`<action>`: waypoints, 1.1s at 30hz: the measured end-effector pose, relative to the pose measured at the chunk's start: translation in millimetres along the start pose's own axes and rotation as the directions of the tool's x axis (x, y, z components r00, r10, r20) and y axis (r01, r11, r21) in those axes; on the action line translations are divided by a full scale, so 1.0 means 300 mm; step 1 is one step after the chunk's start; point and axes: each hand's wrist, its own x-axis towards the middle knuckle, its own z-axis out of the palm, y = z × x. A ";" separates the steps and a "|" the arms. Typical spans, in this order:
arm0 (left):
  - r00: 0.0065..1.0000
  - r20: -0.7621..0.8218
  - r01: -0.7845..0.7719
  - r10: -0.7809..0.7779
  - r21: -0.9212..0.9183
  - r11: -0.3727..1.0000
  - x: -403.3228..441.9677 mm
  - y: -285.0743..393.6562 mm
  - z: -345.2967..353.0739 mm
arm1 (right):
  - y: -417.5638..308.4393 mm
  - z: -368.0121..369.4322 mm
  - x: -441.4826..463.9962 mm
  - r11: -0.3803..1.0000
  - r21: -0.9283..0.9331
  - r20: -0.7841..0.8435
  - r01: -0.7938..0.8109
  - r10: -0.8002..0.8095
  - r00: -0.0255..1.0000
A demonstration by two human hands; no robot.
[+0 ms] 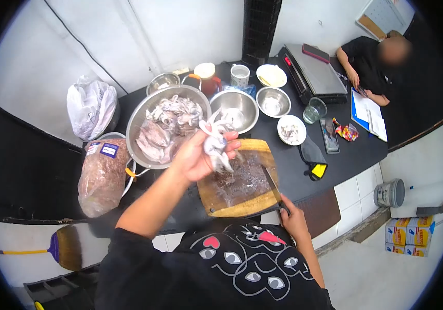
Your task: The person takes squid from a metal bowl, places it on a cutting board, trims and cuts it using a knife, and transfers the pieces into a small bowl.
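Pale squid point(215, 144) across left fingers point(232, 145)

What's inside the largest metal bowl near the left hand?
The largest metal bowl holds squid: tentacle clusters farther back, bodies nearer. The left hand covers part of its near right edge; the bottom is hidden.

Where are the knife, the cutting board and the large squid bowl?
Knife point(272, 185): head view, on the blade.
Cutting board point(238, 211): head view, on the bare wood along its near edge.
Large squid bowl point(142, 109): head view, on the inner wall, upper left.
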 end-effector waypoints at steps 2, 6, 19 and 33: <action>0.999 -0.048 -0.020 0.011 -0.189 0.982 0.003 -0.118 -0.025 | 0.004 -0.015 -0.012 0.999 0.040 -0.020 0.012 -0.011 1.000; 0.894 -0.434 -0.269 0.114 -0.314 0.911 0.060 -0.300 -0.063 | 0.028 -0.027 -0.034 0.997 0.081 -0.040 0.022 -0.018 0.999; 0.885 -0.420 0.379 -0.202 0.397 0.836 0.075 -0.661 -0.384 | 0.079 -0.067 -0.077 0.997 0.082 -0.012 0.004 -0.003 1.000; 0.979 0.158 -0.065 0.131 0.844 -0.532 0.280 -0.519 -0.373 | 0.075 -0.052 -0.011 1.000 -0.004 0.263 -0.001 0.002 0.965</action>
